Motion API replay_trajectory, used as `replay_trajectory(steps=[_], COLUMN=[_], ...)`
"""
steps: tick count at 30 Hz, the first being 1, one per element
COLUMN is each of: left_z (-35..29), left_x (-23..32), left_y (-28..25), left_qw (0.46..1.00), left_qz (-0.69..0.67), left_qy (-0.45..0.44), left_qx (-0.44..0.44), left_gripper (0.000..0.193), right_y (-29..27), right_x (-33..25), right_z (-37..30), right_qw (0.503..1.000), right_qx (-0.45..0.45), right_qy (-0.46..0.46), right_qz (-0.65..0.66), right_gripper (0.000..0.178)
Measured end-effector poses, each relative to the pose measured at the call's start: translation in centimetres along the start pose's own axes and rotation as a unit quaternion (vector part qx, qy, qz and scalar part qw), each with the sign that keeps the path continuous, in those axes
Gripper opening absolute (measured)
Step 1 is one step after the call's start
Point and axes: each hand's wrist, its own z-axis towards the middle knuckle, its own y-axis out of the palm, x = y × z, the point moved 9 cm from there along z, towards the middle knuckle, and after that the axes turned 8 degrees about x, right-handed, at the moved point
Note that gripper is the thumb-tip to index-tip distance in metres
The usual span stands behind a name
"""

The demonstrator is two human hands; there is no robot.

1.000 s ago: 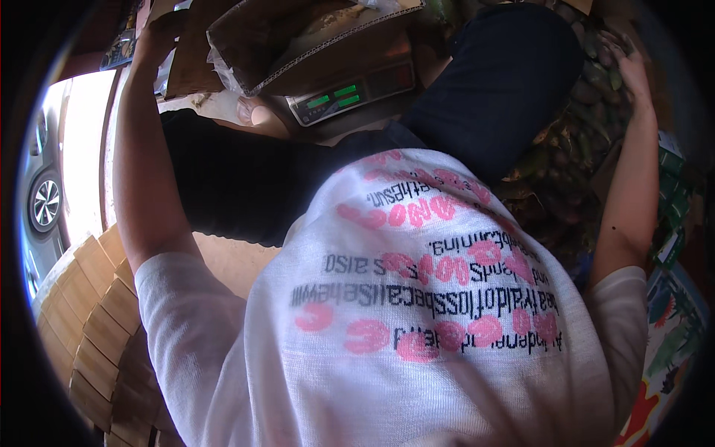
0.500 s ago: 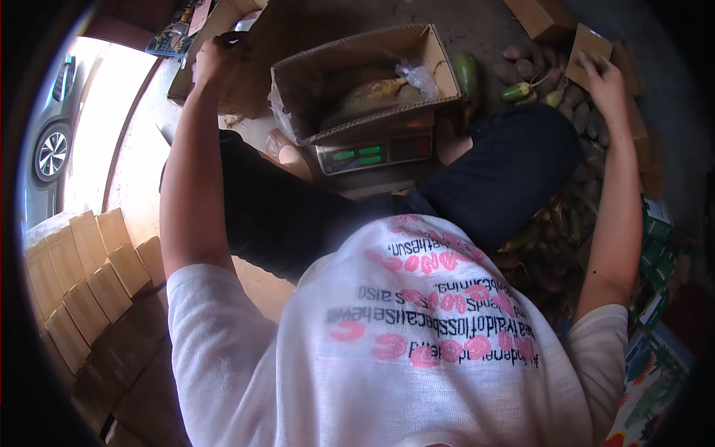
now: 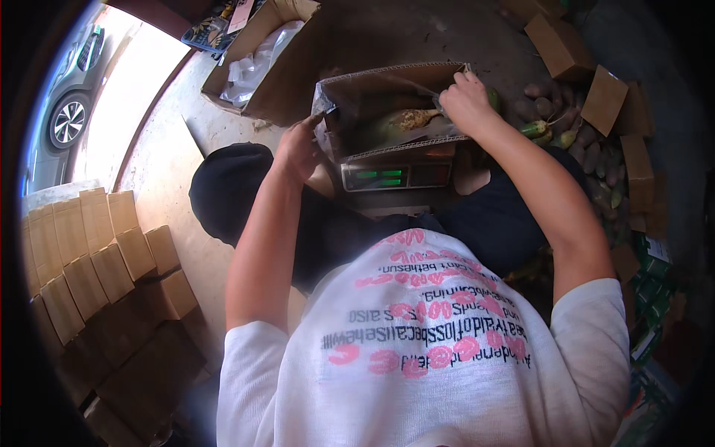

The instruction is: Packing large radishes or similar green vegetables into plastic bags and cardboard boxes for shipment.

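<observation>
An open cardboard box (image 3: 402, 151) lined with clear plastic (image 3: 322, 112) rests on a digital scale (image 3: 398, 177) between my legs. Inside it lies a long green radish-like vegetable (image 3: 383, 127) with a brownish, rooty end. My right hand (image 3: 468, 103) is closed at the box's right end, pinching the plastic liner, which stretches towards it. At the left end, my left hand (image 3: 299, 150) has its fingers bent against the box's outside corner. A small dark thing shows by those fingertips; its kind is unclear, and the fingers are partly hidden.
Another open carton (image 3: 272, 56) holding whitish plastic stands at the far left. Reddish root vegetables (image 3: 527, 109) and green radishes (image 3: 533, 130) lie in a heap on the right. Small cartons (image 3: 625, 112) stand beyond them; stacked cardboard boxes (image 3: 112, 261) fill the near left.
My left hand has come from the far-left carton to the box's left end. My right hand has left the small carton at the right and taken hold of the plastic liner.
</observation>
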Motion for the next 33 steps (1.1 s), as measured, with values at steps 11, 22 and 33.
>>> replay_trajectory(steps=[11,22,33], left_z=[-7.6,-9.4,-8.5], left_x=[8.0,10.1,6.7], left_y=[4.1,5.5,4.4], left_qw=[0.963,0.811,0.909], left_qz=[-0.084,0.233,0.266], left_qy=[0.256,0.519,0.313], left_qx=[-0.028,0.135,0.067], left_gripper=[0.015,0.042,0.029], right_y=[2.2,-5.0,1.6], right_x=[12.3,1.4,14.9], right_z=[-11.1,-2.1,-8.7], right_qw=[0.292,0.996,0.675], right_qx=[0.148,0.083,0.220], right_qy=[0.370,-0.003,0.407], right_qz=[0.870,-0.016,0.575], right_gripper=[0.020,0.016,0.027])
